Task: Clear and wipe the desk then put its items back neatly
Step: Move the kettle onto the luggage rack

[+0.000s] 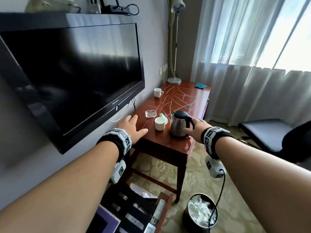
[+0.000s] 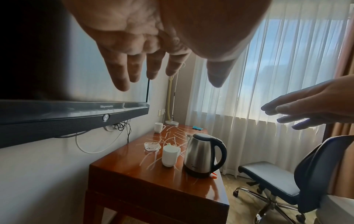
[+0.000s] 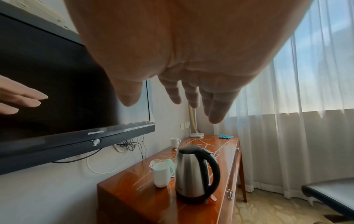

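Both hands out over the near end of the surface [image 1: 161, 145], neither touching anything. Left hand [image 1: 131, 126] hovers near the wall side, fingers straight and spread; right hand [image 1: 196, 128] is just behind the kettle handle, fingers extended and loose — grip on both sides is spread, holding nothing. Kettle [image 1: 180, 123] stands upright on its dark base near the front right edge; a white cup [image 1: 159, 123] sits just beside it on the left, with a glass ashtray [image 1: 150, 113] behind the cup and a second white cup [image 1: 157, 92] well back near the lamp base [image 1: 174, 80]. Blue cloth [image 1: 201, 85] lies at the far right corner. Surface shows pale streaks. Judgement: clearing not yet begun; kettle looks the likely first item. Steel body is smooth and probably slippery, weight unknown since water level is hidden — take it by the black loop handle, lift straight off the base. Cups and ashtray are rigid, breakable; cups by the handle, ashtray by its edges.
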Tool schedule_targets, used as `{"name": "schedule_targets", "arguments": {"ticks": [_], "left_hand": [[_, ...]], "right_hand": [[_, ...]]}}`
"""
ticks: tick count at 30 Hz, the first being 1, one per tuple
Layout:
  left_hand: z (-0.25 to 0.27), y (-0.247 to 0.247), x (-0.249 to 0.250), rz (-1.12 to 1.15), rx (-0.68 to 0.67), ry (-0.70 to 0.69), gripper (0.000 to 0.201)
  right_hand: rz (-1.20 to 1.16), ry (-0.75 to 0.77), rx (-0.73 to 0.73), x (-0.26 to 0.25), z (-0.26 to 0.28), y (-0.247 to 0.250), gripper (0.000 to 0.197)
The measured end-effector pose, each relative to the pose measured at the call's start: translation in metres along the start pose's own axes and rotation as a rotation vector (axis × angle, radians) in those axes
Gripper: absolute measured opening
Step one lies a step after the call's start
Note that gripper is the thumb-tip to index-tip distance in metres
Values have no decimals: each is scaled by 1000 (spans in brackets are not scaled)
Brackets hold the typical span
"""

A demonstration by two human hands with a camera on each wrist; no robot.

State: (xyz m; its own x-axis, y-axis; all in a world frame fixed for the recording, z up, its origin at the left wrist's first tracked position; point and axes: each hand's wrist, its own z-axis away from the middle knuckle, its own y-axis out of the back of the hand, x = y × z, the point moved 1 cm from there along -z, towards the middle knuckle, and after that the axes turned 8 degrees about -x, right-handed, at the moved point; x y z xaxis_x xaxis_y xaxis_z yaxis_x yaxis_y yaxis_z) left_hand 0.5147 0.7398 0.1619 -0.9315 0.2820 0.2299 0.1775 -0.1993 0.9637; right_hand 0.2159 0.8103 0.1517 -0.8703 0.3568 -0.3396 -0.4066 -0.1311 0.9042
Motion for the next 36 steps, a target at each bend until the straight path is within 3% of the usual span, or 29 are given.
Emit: {"name": "schedule_targets", "arguments": {"ticks": [15, 23, 36], "left_hand": [[-86, -40, 158, 6, -27, 104, 92], [-128, -32, 198, 8, -38, 115, 89], [-216, -68, 209, 59, -183, 122, 76]], "right_hand": [[24, -8, -101, 161, -99, 61, 73], [-33, -4, -131, 191, -133, 76, 85], [47, -11, -298, 193, -197, 55, 76]]}}
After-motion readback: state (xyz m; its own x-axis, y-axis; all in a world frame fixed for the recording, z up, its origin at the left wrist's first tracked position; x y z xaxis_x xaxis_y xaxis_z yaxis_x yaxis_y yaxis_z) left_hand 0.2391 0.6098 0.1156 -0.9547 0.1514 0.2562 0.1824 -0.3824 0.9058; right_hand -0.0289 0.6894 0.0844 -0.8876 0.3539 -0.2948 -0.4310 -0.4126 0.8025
